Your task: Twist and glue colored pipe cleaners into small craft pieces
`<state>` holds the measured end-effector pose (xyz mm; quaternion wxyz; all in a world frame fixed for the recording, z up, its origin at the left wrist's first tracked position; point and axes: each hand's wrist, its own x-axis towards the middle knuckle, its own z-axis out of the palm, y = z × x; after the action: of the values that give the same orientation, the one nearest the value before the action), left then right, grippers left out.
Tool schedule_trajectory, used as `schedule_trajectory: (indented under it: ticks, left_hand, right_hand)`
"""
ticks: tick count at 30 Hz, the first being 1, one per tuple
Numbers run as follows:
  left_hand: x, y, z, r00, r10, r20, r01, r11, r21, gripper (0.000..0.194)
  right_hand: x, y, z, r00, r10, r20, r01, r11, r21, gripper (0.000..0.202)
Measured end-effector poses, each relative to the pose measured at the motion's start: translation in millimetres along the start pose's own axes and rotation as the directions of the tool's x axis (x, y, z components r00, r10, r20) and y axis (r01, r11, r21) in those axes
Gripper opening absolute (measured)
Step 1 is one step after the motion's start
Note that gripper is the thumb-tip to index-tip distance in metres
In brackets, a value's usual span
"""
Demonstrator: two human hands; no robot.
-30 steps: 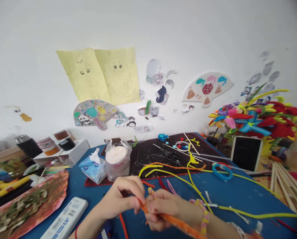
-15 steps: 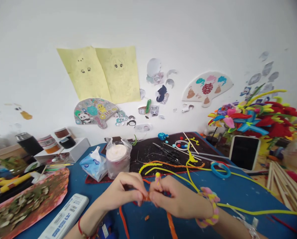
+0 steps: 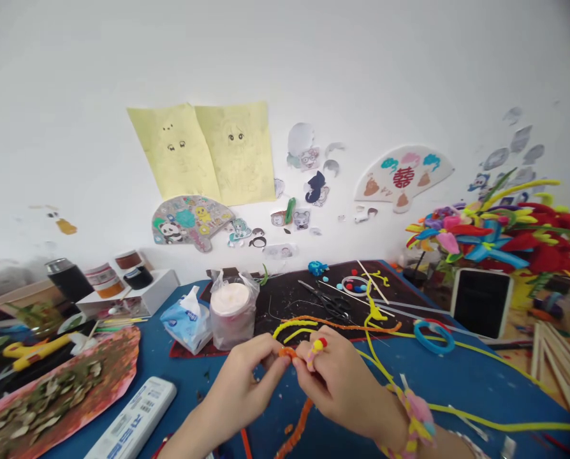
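Observation:
Both hands meet above the blue table (image 3: 375, 440), pinching an orange pipe cleaner (image 3: 288, 352) between thumbs and fingers. My left hand (image 3: 247, 382) grips it from the left, my right hand (image 3: 335, 376) from the right. An orange fuzzy length (image 3: 297, 432) hangs below my right hand, and a red-orange strip (image 3: 245, 443) shows beneath the left. On a right finger is a pink-and-yellow twisted ring (image 3: 317, 349) with small red and yellow balls. A twisted pipe-cleaner bracelet (image 3: 416, 417) circles the right wrist. Just beyond my fingers lie yellow pipe cleaners (image 3: 297, 324).
Black scissors (image 3: 330, 303) lie on a dark mat (image 3: 285, 293) with small pompoms. Behind the left hand stand a tissue pack (image 3: 187, 322) and a bagged tub (image 3: 231, 312). A phone (image 3: 481, 303), pipe-cleaner flowers (image 3: 495, 236) and wooden sticks (image 3: 555, 370) are on the right.
Both hands have risen slightly, still pinching the orange pipe cleaner. The right hand has turned, showing its ring's balls more clearly. The hanging orange length has shifted left. The view has shifted slightly.

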<state>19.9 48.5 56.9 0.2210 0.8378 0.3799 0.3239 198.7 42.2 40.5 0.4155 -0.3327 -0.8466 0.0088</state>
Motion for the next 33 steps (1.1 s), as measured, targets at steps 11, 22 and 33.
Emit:
schedule_trajectory:
  ticks: [11,22,33]
  left_hand:
    - [-10,0,4.5,0.991,-0.085,0.103,0.087,0.996,-0.019,0.034]
    - [0,-22,27.9,0.964,-0.239,0.116,0.255,0.715,-0.651,0.039]
    - [1,-18,22.0,0.943,-0.241,0.229,0.332,0.664,-0.67,0.037]
  right_hand:
    - [1,1,-1,0.994,-0.028,0.109,0.016,0.993,0.116,0.022]
    - [0,17,17,0.987,-0.138,0.084,0.153,0.966,-0.21,0.026]
    - [-6,24,21,0.949,-0.31,0.05,0.301,0.852,-0.428,0.033]
